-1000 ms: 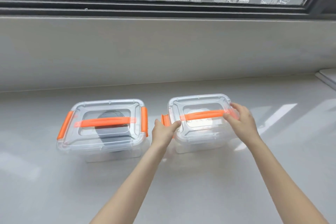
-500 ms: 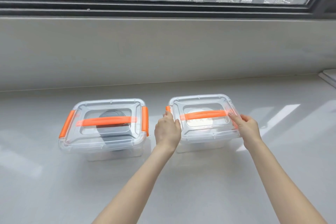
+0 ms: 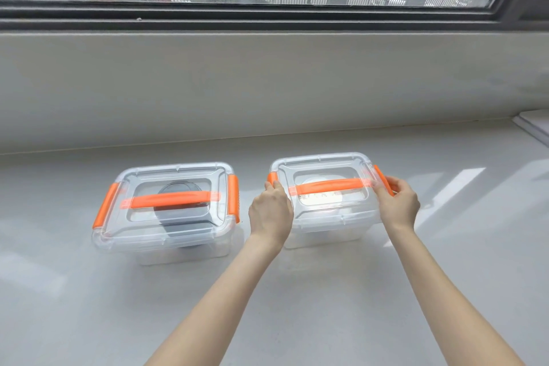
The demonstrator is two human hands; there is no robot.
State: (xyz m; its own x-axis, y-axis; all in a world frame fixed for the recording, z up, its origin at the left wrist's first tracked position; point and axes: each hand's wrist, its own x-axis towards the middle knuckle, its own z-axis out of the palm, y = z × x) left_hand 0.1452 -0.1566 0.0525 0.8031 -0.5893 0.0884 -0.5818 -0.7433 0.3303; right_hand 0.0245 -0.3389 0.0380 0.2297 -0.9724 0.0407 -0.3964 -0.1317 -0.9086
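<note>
Two clear plastic boxes with orange handles and orange side latches stand side by side on a pale grey counter [image 3: 297, 306]. The left box [image 3: 166, 226] holds a dark round object and both its latches lie closed. The right box [image 3: 326, 217] holds a white round object. My left hand [image 3: 270, 214] grips the right box's left edge, covering most of its left latch [image 3: 271, 178]. My right hand [image 3: 398, 205] holds the right latch [image 3: 381, 178], which sticks out from the lid's edge, fingers curled round it.
A low pale wall [image 3: 267, 83] rises behind the counter, with a dark window frame [image 3: 267, 16] above it. A white raised ledge [image 3: 534, 128] sits at the far right edge. A patch of sunlight lies on the counter right of the boxes.
My left hand slid from the box's front left corner onto its left latch. My right hand moved off the lid top to the right edge and took hold of the right latch.
</note>
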